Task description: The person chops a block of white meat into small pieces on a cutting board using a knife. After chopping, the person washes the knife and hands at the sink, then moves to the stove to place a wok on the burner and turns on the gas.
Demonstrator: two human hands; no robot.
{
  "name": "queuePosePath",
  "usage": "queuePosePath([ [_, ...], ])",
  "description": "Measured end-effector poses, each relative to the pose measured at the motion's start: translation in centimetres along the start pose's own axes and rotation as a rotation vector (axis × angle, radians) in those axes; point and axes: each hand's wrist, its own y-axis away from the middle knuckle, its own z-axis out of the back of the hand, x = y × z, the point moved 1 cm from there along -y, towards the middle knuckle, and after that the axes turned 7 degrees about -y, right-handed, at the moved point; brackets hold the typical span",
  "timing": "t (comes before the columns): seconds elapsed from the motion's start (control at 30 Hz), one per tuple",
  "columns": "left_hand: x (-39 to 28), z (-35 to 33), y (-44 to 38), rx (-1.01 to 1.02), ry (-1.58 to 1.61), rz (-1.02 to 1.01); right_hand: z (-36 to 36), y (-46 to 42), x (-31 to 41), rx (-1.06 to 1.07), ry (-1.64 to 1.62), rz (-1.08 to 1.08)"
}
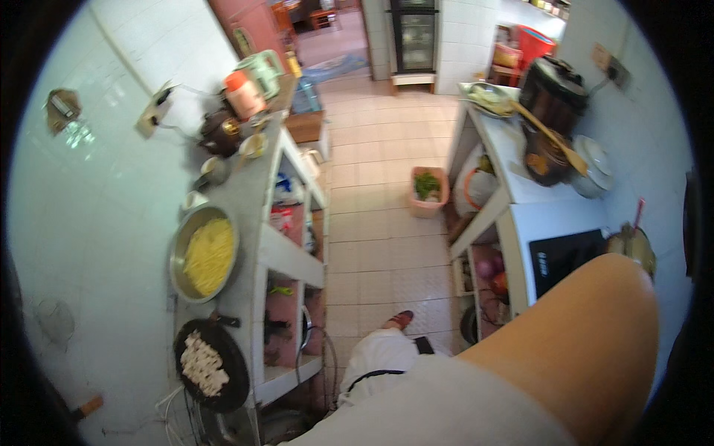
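Observation:
Both my hands are out of view. A bare bent arm (580, 334) crosses the lower right, its hand not visible. On the left counter a metal basin (177, 262) holds yellow shredded food (211, 256). Nearer to me sits a black frying pan (237, 357) with pale chopped food (203, 365) in it. To the right, the arm partly covers a black induction cooktop (563, 256). Behind the arm stands a lidded pot (633, 245) with a red-handled utensil (640, 209).
A tiled floor aisle (368, 223) runs between the counters, with a pink bin (428, 209) of greens in it. The right counter carries a pressure cooker (552, 92), a wooden spatula (549, 136) and a white lidded pot (594, 167). A dark kettle (220, 134) and an orange-topped thermos (245, 97) stand left.

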Motion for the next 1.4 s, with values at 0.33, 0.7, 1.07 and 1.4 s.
queuePosePath([
  [0.33,4.6,-3.7,-1.7,0.273,0.088,-0.042,3.3,6.4,-8.6,-0.664,-0.294,-0.053],
  [0.7,7.0,-3.3,3.6,0.814,-0.194,0.217,-10.4,-9.3,-4.3,0.753,0.222,0.374],
  [1.07,9.4,10.7,36.6,0.3,-0.812,1.496,-12.3,-11.3,-6.6,0.641,0.488,0.41],
  [1.4,20.5,37.8,26.2,-0.254,-1.208,0.994,-23.2,-16.7,0.0,0.207,0.366,0.477],
])
